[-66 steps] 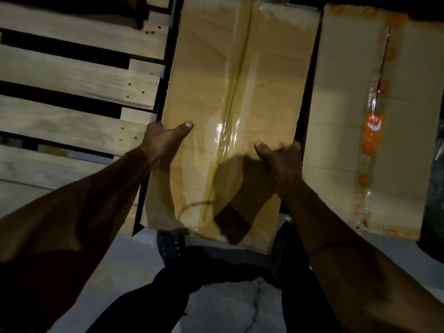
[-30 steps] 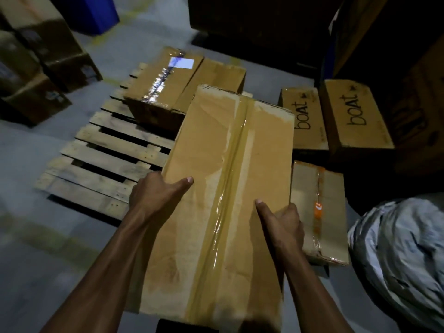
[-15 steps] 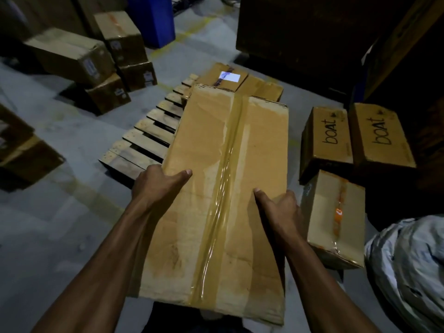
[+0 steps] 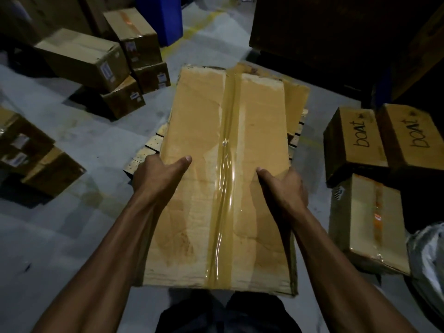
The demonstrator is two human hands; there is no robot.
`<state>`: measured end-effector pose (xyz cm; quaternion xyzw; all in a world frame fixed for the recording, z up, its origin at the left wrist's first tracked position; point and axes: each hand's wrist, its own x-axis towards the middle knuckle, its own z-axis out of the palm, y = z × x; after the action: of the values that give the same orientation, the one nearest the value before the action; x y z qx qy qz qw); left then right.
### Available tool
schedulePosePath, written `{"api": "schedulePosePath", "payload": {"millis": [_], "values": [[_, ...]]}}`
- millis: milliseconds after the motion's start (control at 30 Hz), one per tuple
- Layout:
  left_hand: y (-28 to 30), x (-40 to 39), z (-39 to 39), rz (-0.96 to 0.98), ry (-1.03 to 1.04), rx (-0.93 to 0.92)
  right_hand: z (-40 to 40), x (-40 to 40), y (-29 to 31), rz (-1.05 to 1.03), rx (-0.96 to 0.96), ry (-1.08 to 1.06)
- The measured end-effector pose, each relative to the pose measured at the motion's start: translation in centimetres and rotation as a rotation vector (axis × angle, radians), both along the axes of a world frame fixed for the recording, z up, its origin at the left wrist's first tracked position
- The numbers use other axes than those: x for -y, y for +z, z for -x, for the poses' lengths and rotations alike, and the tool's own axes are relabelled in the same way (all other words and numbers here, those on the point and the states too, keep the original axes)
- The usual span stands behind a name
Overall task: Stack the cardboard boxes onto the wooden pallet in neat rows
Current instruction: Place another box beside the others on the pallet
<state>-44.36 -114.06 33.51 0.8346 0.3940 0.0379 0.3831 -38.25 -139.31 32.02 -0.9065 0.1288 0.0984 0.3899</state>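
Observation:
I carry a long cardboard box (image 4: 204, 179) with a glossy tape strip down its middle, held out in front of me above the floor. My left hand (image 4: 158, 176) grips its left edge, thumb on top. My right hand (image 4: 286, 186) grips the right edge the same way. The box hides most of the wooden pallet (image 4: 146, 150); only slat ends show at its left and right (image 4: 296, 131). A box on the pallet (image 4: 298, 97) peeks out past the carried box's far right corner.
Two boxes marked "boat" (image 4: 358, 138) (image 4: 415, 138) stand on the floor at right, with a taped box (image 4: 367, 224) in front of them. A pale bag (image 4: 430, 255) lies at the far right. Stacked boxes (image 4: 91, 58) and a blue bin (image 4: 163, 15) stand at back left; more boxes (image 4: 28, 155) sit at left.
The box has been lifted from beside the pallet and carried. The view has swung so that the pallet now lies directly behind the box; both hands keep the same grip.

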Motion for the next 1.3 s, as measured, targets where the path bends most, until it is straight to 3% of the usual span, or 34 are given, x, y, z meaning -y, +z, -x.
{"api": "schedulePosePath", "payload": {"millis": [267,800,1300], "values": [[0.0,-9.1,-5.5,-0.001,0.053,-0.011,-6.3,-9.2,0.5,-0.016,0.047,0.032],[-0.2,-26.1,-27.8,0.087,-0.017,-0.058,-26.7,-26.0,-0.1,-0.055,-0.02,-0.034],[-1.6,-42.3,-45.0,0.138,-0.299,-0.064,-38.8,-42.0,-1.2,0.019,-0.048,-0.281]]}}
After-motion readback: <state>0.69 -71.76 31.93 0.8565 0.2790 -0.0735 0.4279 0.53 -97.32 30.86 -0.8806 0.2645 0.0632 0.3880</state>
